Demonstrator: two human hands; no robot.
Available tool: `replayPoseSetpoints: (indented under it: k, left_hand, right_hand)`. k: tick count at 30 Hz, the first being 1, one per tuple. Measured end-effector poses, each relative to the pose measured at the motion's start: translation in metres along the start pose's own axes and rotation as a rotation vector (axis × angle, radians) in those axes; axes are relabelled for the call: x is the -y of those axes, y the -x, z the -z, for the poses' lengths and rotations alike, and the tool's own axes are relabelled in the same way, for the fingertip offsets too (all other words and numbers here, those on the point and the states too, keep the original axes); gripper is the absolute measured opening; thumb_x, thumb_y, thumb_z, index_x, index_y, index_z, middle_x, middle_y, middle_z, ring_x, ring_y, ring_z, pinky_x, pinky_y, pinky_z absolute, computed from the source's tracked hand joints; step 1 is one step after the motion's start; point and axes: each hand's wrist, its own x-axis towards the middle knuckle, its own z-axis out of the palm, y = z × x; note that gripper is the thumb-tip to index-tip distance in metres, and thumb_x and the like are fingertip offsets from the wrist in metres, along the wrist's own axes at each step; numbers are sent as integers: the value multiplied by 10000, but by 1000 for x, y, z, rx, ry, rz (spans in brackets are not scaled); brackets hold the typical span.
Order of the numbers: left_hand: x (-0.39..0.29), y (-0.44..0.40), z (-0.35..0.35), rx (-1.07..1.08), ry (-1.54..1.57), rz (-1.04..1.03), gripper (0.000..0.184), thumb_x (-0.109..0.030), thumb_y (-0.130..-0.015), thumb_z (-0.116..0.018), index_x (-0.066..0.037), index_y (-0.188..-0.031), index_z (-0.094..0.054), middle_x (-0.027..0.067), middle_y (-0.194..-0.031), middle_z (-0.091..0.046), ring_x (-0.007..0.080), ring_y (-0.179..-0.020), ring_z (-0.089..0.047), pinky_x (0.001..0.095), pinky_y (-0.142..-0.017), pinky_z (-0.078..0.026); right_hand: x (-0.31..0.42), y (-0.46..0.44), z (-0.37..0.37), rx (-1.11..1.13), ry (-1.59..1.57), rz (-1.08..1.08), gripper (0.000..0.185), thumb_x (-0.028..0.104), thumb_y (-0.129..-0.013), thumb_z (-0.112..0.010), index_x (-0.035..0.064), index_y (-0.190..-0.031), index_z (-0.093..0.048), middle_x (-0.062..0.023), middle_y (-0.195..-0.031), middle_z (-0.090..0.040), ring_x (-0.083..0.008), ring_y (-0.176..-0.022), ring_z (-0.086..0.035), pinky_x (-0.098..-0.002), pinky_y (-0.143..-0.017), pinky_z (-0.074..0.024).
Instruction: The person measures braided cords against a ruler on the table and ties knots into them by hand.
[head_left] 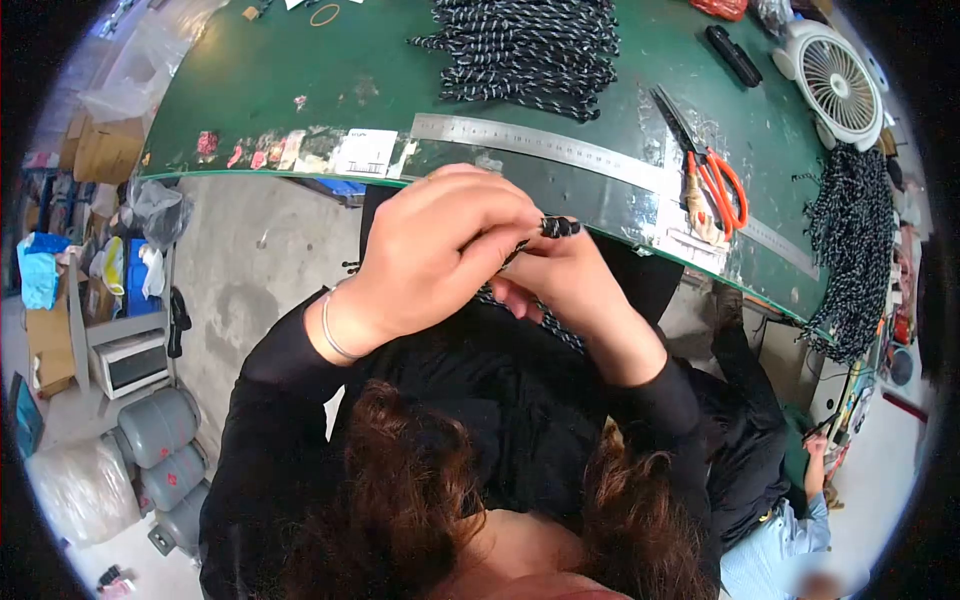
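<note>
Both my hands meet in front of my body at the near edge of the green table (330, 80). Between the fingertips of my left hand (430, 245) a short piece of black cord with white flecks (560, 228) is pinched. My right hand (570, 280) closes on the same cord from the other side, its thumb and fingers bent around it. More of the cord hangs below my hands over my dark clothes. A bracelet sits on my left wrist. The fingers hide most of the cord between them.
A steel ruler (530, 140) lies along the table edge, near orange-handled scissors (705, 165). Behind is a stack of black-and-white cords (530, 50); another bundle (850, 240) hangs at the right. A white fan (835, 85) stands far right. Another person (770, 550) is at lower right.
</note>
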Motion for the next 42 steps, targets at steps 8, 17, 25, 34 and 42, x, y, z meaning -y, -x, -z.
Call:
replayPoseSetpoints:
  k: [8,17,25,34,42]
  left_hand:
    - [-4,9,-6,13,513,786,116,58,-793,-694,-15,-884,-688,18,-810,-664,89,-650,-603,209,-571,-454]
    - [-3,0,1,174,331,342,152,126,-804,-662,-5,-880,-671,26,-860,-682,84,-681,-582,210,-615,-472]
    - [6,2,3,-3,-91,-85,121,66,-813,-679,9,-920,-671,30,-861,-664,91,-632,-589,218,-565,-460]
    - [-4,5,-1,12,590,856,162,107,-837,-655,-1,-952,-688,61,-856,-684,80,-708,-596,177,-645,-484]
    - [7,2,3,101,374,462,99,68,-802,-688,-1,-873,-689,41,-868,-686,85,-638,-579,211,-568,-468]
  right_hand:
    - [-22,5,9,-506,1086,1341,27,31,-790,-692,32,-796,-666,-44,-687,-624,-124,-585,-547,-237,-508,-409]
    - [25,4,28,-305,508,879,91,9,-791,-681,32,-878,-675,-41,-677,-608,-136,-555,-520,-243,-523,-423]
    - [-3,0,10,-349,503,659,121,28,-778,-697,42,-897,-679,-36,-676,-596,-157,-546,-521,-257,-517,-426]
    - [-17,-5,13,-489,1164,1556,64,50,-818,-719,21,-874,-706,-33,-649,-603,-110,-565,-514,-249,-511,-421]
    - [27,6,24,-289,492,609,82,73,-903,-648,13,-930,-697,-22,-658,-609,-118,-508,-530,-219,-465,-433]
